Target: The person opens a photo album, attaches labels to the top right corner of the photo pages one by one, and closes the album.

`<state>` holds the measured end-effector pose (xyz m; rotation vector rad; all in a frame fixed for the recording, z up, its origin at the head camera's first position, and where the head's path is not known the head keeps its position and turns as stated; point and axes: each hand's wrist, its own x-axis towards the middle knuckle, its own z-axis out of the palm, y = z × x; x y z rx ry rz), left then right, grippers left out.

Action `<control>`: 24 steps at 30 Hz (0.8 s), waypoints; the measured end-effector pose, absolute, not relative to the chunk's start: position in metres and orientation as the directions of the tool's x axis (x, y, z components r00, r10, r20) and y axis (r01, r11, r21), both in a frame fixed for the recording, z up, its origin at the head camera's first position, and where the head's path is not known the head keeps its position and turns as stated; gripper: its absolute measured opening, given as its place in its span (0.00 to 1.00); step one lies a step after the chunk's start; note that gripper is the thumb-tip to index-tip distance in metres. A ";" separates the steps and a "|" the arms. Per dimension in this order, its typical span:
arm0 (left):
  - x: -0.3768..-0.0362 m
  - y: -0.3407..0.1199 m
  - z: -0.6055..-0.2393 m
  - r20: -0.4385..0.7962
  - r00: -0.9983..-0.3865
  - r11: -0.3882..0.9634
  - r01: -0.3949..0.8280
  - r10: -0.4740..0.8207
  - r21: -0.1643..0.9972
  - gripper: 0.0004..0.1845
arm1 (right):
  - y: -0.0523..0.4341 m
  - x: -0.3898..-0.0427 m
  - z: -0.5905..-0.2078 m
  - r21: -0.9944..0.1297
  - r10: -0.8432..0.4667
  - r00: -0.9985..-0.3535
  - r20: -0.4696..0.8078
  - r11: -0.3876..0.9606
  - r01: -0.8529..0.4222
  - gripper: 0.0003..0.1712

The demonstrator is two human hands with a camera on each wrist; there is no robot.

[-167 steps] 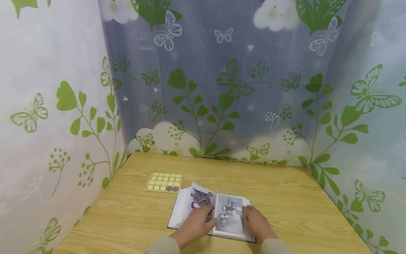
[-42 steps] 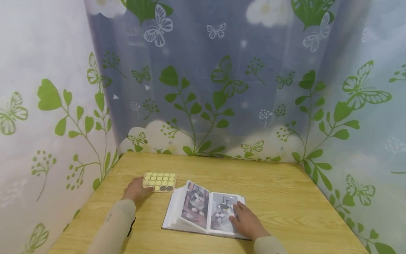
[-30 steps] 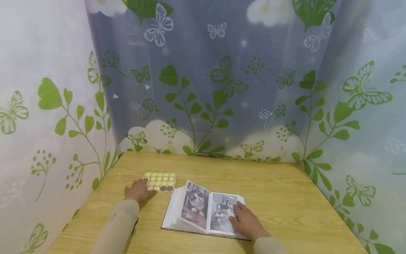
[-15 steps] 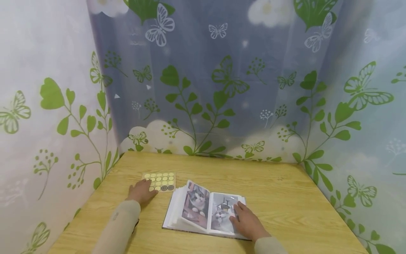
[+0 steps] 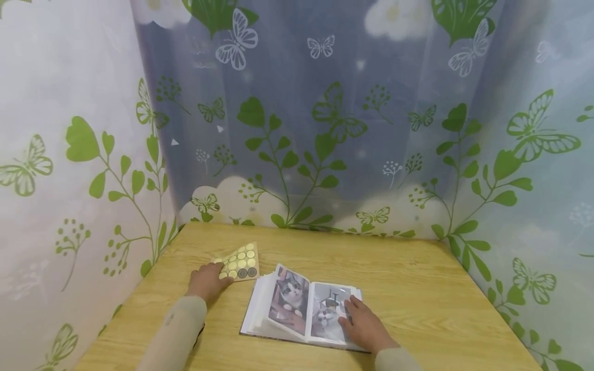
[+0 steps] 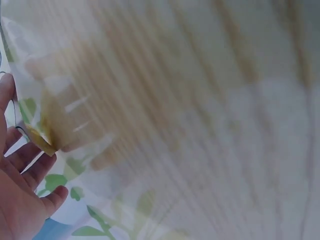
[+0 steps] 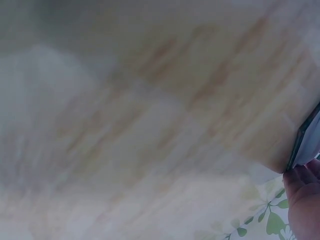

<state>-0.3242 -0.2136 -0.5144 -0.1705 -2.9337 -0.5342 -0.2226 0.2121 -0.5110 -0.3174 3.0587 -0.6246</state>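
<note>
My left hand [image 5: 207, 282] is at the left edge of a sheet of round yellow stickers [image 5: 241, 261], with two grey rounds in its lower right corner. The sheet is bent and tilted, its right side standing up. In the left wrist view, the fingers [image 6: 37, 170] hold the sheet's edge [image 6: 41, 140]. An open photo album [image 5: 252, 317] lies in front of me, with cat pictures on both pages and the left leaf standing partly up. My right hand [image 5: 366, 324] rests on the right page's outer edge. In the right wrist view, that hand [image 7: 305, 200] is beside the album's dark cover edge [image 7: 300, 135].
The wood-grain table [image 5: 417, 304] reaches back to a curtain [image 5: 297, 154] printed with butterflies and leaves, which closes in the back and both sides. The sticker sheet is behind and left of the album.
The left hand left the album, where a tabby picture gave way to a grey-and-white cat, and reached the sticker sheet. The sheet lay flat and is now lifted and bent. The right hand stayed.
</note>
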 end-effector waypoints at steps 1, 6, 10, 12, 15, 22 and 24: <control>-0.324 -0.214 -0.515 0.178 -0.981 0.925 0.139 0.079 0.354 0.32 | 0.212 -0.223 -0.511 -0.389 -0.194 -0.981 0.025 0.902 -0.189 0.32; -0.325 -0.214 -0.507 0.186 -0.981 0.904 0.131 0.059 0.407 0.31 | 0.210 -0.225 -0.511 -0.380 -0.191 -0.982 0.003 0.908 -0.178 0.33; -0.325 -0.208 -0.489 0.169 -0.983 0.895 0.135 0.067 0.426 0.32 | 0.210 -0.226 -0.509 -0.384 -0.178 -0.983 0.043 0.905 -0.181 0.32; -0.327 -0.204 -0.482 0.171 -0.982 0.887 0.146 0.078 0.438 0.32 | 0.210 -0.227 -0.508 -0.393 -0.166 -0.985 0.057 0.903 -0.175 0.31; -0.328 -0.198 -0.475 0.187 -0.978 0.875 0.170 0.093 0.453 0.32 | 0.211 -0.227 -0.507 -0.409 -0.156 -0.986 0.057 0.897 -0.166 0.32; -0.327 -0.180 -0.462 0.244 -0.963 0.838 0.227 0.116 0.496 0.31 | 0.213 -0.229 -0.510 -0.414 -0.181 -0.976 0.124 0.884 -0.216 0.27; -0.327 -0.172 -0.456 0.256 -0.959 0.825 0.244 0.126 0.510 0.31 | 0.214 -0.229 -0.509 -0.410 -0.174 -0.975 0.137 0.886 -0.216 0.26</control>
